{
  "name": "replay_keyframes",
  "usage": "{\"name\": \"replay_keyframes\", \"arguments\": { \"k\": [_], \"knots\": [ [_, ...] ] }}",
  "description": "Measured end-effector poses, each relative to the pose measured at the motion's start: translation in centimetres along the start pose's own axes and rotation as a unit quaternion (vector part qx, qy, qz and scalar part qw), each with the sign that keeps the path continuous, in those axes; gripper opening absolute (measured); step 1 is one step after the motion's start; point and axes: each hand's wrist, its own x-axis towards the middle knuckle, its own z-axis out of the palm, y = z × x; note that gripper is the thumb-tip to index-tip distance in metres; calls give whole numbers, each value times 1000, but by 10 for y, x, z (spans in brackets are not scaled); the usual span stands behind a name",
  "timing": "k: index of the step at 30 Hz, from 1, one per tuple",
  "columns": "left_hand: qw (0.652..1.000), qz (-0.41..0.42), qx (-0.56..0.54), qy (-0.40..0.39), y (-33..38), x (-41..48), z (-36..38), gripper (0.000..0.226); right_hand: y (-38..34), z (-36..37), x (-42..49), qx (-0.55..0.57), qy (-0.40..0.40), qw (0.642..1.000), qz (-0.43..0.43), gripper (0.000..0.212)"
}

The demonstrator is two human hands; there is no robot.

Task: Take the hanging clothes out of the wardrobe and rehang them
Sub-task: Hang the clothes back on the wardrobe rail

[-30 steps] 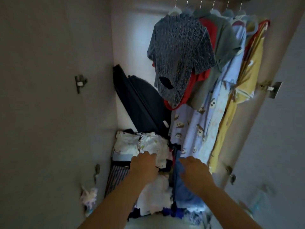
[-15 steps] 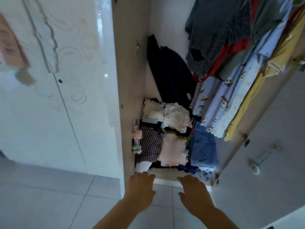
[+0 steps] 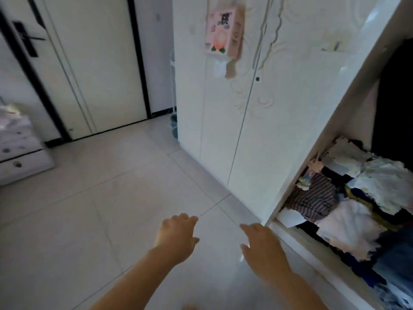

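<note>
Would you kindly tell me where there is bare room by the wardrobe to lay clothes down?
The tiled floor is bare from the closed wardrobe doors across to the room door and the white drawer unit, including under the left hand and right hand. The open wardrobe compartment is crowded: folded clothes fill it to the front edge.

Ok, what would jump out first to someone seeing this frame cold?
Two bare, empty hands, the left hand and right hand, reach out low in the middle over the pale tiled floor. At lower right a jumbled pile of clothes fills the open wardrobe's bottom, and a pink box hangs on the closed white wardrobe door up top.
</note>
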Motion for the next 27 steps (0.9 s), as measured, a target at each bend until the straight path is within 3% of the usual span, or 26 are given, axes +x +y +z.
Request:
{"name": "replay_keyframes", "arguments": {
  "k": [11, 27],
  "knots": [
    [964, -247, -89, 43, -186, -134, -7, 55, -222, 40, 39, -16, -51, 965, -258, 43],
    [857, -484, -123, 124, -498, -247, -23, 54, -602, 111, 121, -77, -110, 862, -488, 52]
  ]
}}
